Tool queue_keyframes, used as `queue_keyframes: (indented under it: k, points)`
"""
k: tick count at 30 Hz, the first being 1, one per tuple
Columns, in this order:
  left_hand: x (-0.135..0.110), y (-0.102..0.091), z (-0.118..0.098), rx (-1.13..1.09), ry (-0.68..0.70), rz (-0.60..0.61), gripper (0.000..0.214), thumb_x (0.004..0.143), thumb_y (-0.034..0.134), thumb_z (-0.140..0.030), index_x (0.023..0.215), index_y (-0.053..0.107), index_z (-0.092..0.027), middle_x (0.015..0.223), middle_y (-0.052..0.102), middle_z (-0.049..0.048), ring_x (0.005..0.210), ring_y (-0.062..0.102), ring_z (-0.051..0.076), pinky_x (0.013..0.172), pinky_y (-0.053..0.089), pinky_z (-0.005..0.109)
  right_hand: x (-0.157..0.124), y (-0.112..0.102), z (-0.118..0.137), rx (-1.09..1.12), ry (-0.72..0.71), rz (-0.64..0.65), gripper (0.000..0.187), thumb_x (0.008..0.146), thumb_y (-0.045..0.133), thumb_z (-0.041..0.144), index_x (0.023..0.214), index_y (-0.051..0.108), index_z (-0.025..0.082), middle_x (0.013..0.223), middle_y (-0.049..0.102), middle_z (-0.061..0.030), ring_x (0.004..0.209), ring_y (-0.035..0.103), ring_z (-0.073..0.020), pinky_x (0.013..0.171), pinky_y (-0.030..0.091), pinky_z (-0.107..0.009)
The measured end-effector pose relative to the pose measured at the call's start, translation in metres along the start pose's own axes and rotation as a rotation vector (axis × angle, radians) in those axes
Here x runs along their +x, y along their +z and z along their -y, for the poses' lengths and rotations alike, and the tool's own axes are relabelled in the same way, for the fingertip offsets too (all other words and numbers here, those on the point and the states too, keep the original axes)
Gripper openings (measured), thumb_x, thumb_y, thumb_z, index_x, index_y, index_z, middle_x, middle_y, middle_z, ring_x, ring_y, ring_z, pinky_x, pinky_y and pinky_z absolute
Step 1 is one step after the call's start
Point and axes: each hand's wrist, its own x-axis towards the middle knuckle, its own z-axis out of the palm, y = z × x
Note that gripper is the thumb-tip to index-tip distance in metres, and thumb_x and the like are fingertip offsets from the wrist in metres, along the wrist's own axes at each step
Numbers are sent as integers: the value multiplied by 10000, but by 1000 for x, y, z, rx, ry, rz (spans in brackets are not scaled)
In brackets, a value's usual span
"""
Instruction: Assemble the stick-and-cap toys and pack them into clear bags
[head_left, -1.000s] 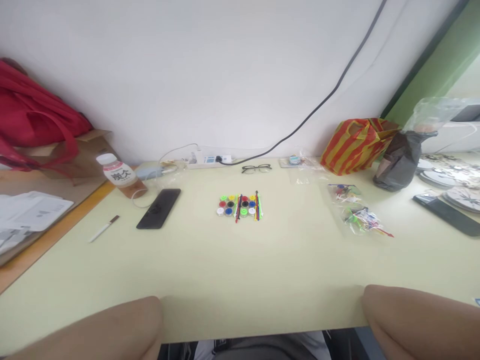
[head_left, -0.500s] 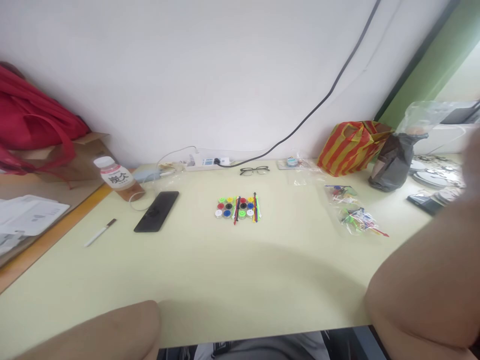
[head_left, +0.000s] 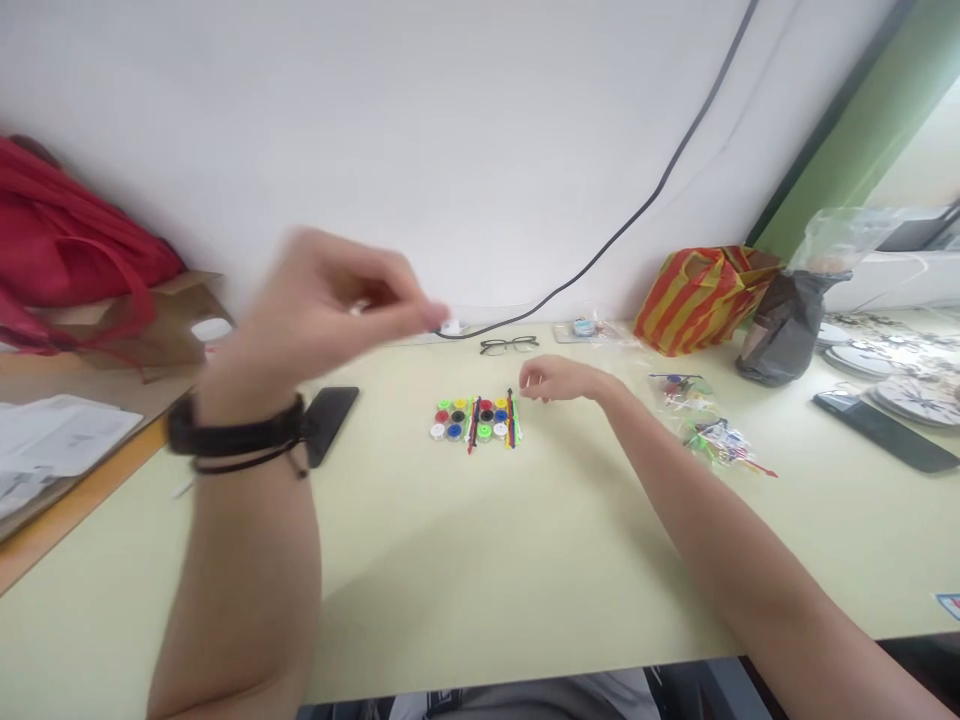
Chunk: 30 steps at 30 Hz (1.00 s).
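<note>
Operating remotely, I find colored discs (head_left: 458,417) and arrow-tipped sticks (head_left: 512,422) already arrayed on the table (head_left: 420,570), others still in clear bags (head_left: 721,442); left hand (head_left: 319,325) raised, right hand (head_left: 561,379) beside the sticks, both curled (grasping anything? I cannot tell).

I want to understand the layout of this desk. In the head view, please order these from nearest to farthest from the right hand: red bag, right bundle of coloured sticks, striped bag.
From the right hand:
1. Right bundle of coloured sticks: just to its left.
2. Striped bag: to its right, farther back.
3. Red bag: at the far left.
</note>
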Motion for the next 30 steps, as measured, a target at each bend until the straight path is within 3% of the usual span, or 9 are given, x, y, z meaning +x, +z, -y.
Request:
queue_keyframes:
  k: [4, 7, 10, 17, 24, 30]
  points:
    - [34, 61, 37, 119, 22, 461, 261, 778, 809, -447, 841, 814, -194, 744, 727, 0, 664, 593, 127, 564, 391, 221, 16, 30, -1, -29, 40, -79, 137, 878, 724, 235, 976, 645, 180, 1041, 749, -78, 838, 685, -175, 625, 466, -220]
    - [44, 107, 64, 101, -41, 684, 243, 696, 835, -418, 805, 822, -202, 771, 745, 14, 666, 624, 146, 567, 399, 234, 23, 38, -1, -39, 51, -136, 146, 875, 710, 216, 996, 636, 180, 1063, 737, -78, 883, 672, -175, 652, 457, -216]
    - [41, 130, 78, 59, -131, 835, 270, 657, 838, -390, 861, 830, -213, 802, 759, 6, 571, 602, 129, 526, 395, 245, 25, 41, -3, -31, 39, -151, 156, 882, 695, 219, 1022, 638, 179, 1031, 740, -67, 854, 664, -166, 652, 453, -216]
    - [36, 138, 84, 73, -189, 906, 340, 612, 841, -370, 921, 832, -229, 797, 752, 2, 536, 580, 128, 490, 381, 244, 27, 44, -3, -15, -8, -142, 125, 838, 691, 136, 957, 685, 174, 937, 740, -45, 799, 652, -153, 645, 446, -212]
    - [35, 148, 80, 89, -189, 917, 254, 604, 832, -313, 836, 810, -211, 732, 727, 1, 578, 587, 143, 511, 392, 246, 30, 46, -4, 10, -11, -141, 58, 831, 709, 148, 885, 714, 169, 911, 752, -47, 784, 665, -153, 642, 458, -209]
    - [35, 142, 79, 102, -213, 920, 249, 597, 826, -360, 781, 753, -209, 704, 702, -6, 572, 579, 146, 519, 382, 257, 32, 45, -8, 49, 9, -125, 72, 835, 678, 115, 871, 717, 165, 904, 764, -54, 791, 680, -155, 650, 475, -206]
